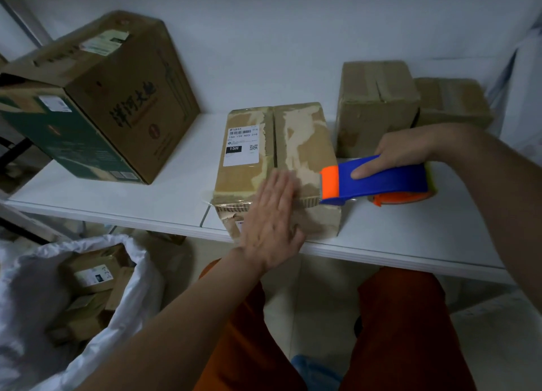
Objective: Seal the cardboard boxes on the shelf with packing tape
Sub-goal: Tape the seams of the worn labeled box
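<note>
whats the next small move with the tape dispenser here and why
Probably pull the tape dispenser further right and cut the tape: its orange head sits at the right edge of the box, while the left hand lies flat on its near edge.

A white shelf (152,197) carries five cardboard boxes: a large printed box (129,97) at the left with a green-sided box (58,138) against it, a labelled box (272,155) at the front edge, and two small plain boxes (375,103) (453,103) touching at the right rear.
</note>
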Tool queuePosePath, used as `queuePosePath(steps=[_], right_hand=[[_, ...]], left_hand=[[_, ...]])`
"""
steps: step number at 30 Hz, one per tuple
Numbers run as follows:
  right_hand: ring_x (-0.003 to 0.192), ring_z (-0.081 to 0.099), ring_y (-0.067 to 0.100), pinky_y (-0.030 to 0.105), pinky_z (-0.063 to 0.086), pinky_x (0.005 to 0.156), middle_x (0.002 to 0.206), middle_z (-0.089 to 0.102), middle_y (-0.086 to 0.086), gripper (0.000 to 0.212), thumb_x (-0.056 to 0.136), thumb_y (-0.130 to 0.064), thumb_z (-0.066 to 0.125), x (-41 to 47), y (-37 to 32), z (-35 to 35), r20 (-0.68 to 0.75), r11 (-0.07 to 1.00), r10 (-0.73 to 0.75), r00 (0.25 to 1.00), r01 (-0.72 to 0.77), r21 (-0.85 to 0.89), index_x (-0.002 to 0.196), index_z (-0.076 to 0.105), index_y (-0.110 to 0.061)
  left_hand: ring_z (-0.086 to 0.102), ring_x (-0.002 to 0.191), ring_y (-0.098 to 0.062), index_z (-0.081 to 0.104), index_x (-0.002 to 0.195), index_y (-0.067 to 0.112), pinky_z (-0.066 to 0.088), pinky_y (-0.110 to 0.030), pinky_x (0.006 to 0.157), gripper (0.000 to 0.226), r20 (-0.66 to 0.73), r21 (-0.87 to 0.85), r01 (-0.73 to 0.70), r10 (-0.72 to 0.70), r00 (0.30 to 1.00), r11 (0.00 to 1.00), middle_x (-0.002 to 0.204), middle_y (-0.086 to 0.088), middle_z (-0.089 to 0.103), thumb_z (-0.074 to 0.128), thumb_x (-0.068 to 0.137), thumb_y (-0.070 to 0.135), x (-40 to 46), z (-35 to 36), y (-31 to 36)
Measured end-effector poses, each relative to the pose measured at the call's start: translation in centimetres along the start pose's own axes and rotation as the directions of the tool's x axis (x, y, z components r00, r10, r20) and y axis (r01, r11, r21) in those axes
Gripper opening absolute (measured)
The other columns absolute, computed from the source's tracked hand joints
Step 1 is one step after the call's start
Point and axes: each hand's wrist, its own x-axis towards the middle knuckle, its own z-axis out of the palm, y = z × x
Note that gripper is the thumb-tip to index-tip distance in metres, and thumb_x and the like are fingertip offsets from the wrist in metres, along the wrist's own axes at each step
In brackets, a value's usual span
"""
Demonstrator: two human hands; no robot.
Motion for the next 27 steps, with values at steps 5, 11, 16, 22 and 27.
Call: queuePosePath(steps=[5,11,16,22,27], right_hand=[[0.048,0.051,0.011,0.024,0.034,0.052,0.044,0.058,-0.009,0.053,0.071,-0.066,0.06,0.2,0.5,0.1,0.012,0.999,-0.014,1.0,0.014,0.039,0.064,0.061,-0.014],[0.054,0.053,0.015,0.025,0.035,0.055,0.053,0.06,-0.003,0.056,0.066,-0.067,0.059,-0.1,2.4,0.4,0.032,0.999,0.006,0.999,-0.008,0.051,0.066,0.063,-0.011],[0.053,0.045,0.018,0.027,0.03,0.056,0.06,0.054,0.006,0.066,0.051,-0.073,0.055,-1.2,5.2,-0.5,-0.002,0.998,0.056,0.998,-0.056,-0.01,0.065,0.056,-0.008],[0.056,0.047,0.017,0.026,0.032,0.057,0.072,0.058,0.009,0.073,0.06,-0.071,0.056,-0.7,5.3,0.8,0.014,0.997,0.032,0.999,-0.033,0.065,0.083,0.067,-0.003],[0.058,0.054,0.017,0.025,0.036,0.06,0.071,0.063,0.007,0.07,0.055,-0.071,0.056,-0.6,5.9,0.8,0.033,0.994,0.036,0.999,-0.039,0.106,0.077,0.064,-0.005]], left_hand=[[0.009,0.149,-0.025,0.013,0.153,0.004,0.012,-0.041,0.121,0.097,0.141,0.12,-0.094,0.076,0.987,0.988,0.16,-0.014,0.012,0.04,0.074,0.053,0.7,1.1,1.0],[0.014,0.147,-0.027,0.016,0.151,0.002,0.012,-0.041,0.121,0.102,0.141,0.148,-0.091,0.07,0.988,0.985,0.159,-0.015,0.017,0.051,0.068,0.051,0.7,1.5,0.8],[0.014,0.147,-0.028,0.019,0.15,0.001,0.01,-0.041,0.12,0.102,0.13,0.187,-0.069,0.045,0.991,0.98,0.159,-0.016,0.018,0.047,0.069,0.055,0.7,1.8,1.0],[0.056,0.114,-0.029,0.06,0.117,0.005,0.04,-0.04,0.099,0.047,-0.167,-0.005,0.025,-0.025,0.986,1.0,0.122,-0.012,0.061,0.044,0.09,0.039,2.3,1.3,1.8],[0.022,0.145,-0.021,0.031,0.149,0.023,0.017,-0.036,0.117,0.056,0.13,-0.023,-0.045,0.047,0.99,0.999,0.157,-0.002,0.029,0.02,0.101,0.05,6.9,0.8,2.7]])
